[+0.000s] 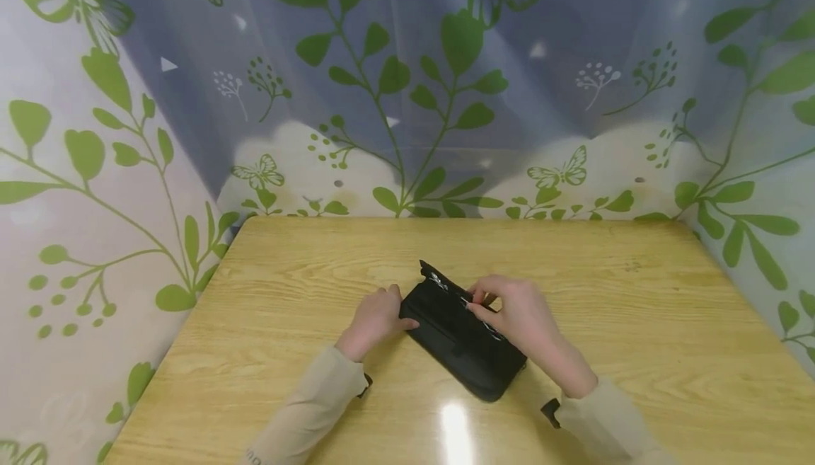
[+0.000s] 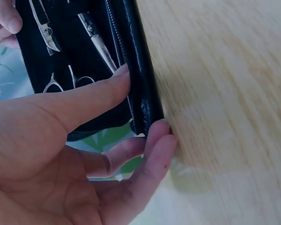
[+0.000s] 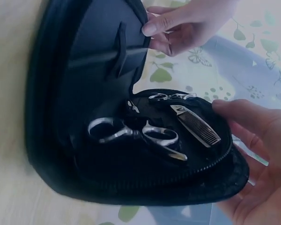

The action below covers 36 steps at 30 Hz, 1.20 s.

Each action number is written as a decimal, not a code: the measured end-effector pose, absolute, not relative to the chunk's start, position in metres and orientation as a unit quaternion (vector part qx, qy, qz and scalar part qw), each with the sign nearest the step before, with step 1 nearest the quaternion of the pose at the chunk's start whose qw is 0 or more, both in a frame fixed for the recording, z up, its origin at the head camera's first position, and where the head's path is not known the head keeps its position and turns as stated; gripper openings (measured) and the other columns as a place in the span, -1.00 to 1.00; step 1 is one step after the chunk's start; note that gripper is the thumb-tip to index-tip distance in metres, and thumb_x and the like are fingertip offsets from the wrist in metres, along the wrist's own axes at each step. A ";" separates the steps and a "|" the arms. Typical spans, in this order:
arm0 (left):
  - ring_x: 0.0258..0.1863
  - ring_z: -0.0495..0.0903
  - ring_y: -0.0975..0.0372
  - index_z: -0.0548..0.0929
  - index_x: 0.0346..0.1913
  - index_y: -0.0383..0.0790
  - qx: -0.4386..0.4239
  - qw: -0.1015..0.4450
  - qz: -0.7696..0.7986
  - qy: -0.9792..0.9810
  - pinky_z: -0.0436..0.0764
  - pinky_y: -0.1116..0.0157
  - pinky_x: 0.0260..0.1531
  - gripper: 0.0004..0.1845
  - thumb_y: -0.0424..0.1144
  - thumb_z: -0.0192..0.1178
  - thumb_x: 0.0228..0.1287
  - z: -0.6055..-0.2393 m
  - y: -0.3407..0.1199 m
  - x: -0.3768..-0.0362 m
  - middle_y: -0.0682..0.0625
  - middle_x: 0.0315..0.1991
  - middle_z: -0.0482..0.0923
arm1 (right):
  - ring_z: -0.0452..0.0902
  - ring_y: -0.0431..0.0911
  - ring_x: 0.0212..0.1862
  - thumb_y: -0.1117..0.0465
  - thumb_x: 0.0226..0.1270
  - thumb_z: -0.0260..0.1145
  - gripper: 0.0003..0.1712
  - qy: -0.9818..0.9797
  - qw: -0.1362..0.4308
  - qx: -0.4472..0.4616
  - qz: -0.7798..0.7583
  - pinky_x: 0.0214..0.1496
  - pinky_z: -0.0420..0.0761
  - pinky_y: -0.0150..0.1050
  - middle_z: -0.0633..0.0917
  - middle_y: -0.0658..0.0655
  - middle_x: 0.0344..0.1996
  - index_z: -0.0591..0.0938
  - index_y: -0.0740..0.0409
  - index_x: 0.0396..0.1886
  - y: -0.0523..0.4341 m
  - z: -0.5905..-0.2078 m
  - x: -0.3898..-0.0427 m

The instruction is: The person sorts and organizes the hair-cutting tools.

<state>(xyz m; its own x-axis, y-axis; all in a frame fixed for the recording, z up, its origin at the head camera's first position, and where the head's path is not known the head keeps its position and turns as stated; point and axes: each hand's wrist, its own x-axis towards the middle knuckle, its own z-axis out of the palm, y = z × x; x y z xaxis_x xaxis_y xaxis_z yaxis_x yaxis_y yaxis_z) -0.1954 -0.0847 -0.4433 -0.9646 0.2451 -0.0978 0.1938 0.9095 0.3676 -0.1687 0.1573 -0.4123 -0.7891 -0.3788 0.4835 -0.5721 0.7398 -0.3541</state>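
A black zip case (image 1: 458,352) stands partly unfolded on the table, its far flap raised. At its left end my left hand (image 1: 377,318) pinches the zipped edge, thumb inside and fingers curled round the outside. My right hand (image 1: 518,309) grips the rim of the raised flap between thumb and fingers. Inside, in the left wrist view, lie thinning scissors (image 2: 48,30) with a toothed blade and a second pair of scissors (image 2: 96,40), tucked against the dark lining. Silver finger rings (image 3: 161,136) and a comb-toothed metal piece (image 3: 196,126) show in the right wrist view.
The wooden table (image 1: 305,253) reaches out on all sides of the case. Behind it and at both sides hangs a curtain (image 1: 407,97) printed with leaves and butterflies. Dark wrist straps (image 1: 551,412) show at the cuffs of both light sleeves.
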 end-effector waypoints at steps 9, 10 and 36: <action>-0.28 0.67 -0.07 0.56 -0.12 -0.44 0.115 0.075 0.165 0.977 0.66 0.06 -0.29 -0.37 0.03 0.57 0.04 -0.444 -0.084 -0.192 -0.25 -0.30 0.64 | 0.72 -0.19 -0.35 0.26 -0.02 0.65 -0.67 -0.906 0.194 0.294 0.236 -0.34 0.66 -0.28 0.79 -0.08 -0.34 0.63 -0.10 -0.64 0.147 -0.420 -0.156; -0.26 0.67 -0.07 0.56 -0.10 -0.44 0.115 0.080 0.166 0.976 0.66 0.06 -0.26 -0.35 0.04 0.58 0.02 -0.444 -0.085 -0.192 -0.26 -0.27 0.64 | 0.73 -0.18 -0.33 0.26 -0.02 0.66 -0.67 -0.907 0.192 0.294 0.233 -0.34 0.65 -0.30 0.80 -0.07 -0.32 0.63 -0.11 -0.65 0.146 -0.420 -0.154; -0.29 0.71 0.00 0.58 -0.02 -0.43 0.104 0.086 0.116 0.984 0.69 0.11 -0.35 -0.22 0.11 0.63 -0.12 -0.443 -0.081 -0.188 -0.24 -0.23 0.70 | 0.64 -0.19 -0.39 0.24 -0.08 0.70 -0.72 -0.899 0.189 0.379 0.109 -0.53 0.49 -0.52 0.75 -0.07 -0.28 0.68 -0.05 -0.61 0.132 -0.433 -0.132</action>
<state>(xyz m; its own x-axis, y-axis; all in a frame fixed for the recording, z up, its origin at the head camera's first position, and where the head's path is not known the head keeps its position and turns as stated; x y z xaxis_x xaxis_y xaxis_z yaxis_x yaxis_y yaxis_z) -0.1880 -0.0812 -0.4426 -0.9638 0.2238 -0.1446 0.1842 0.9518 0.2452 -0.1318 0.1324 -0.4334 -0.6408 -0.6410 0.4225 -0.7231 0.6888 -0.0517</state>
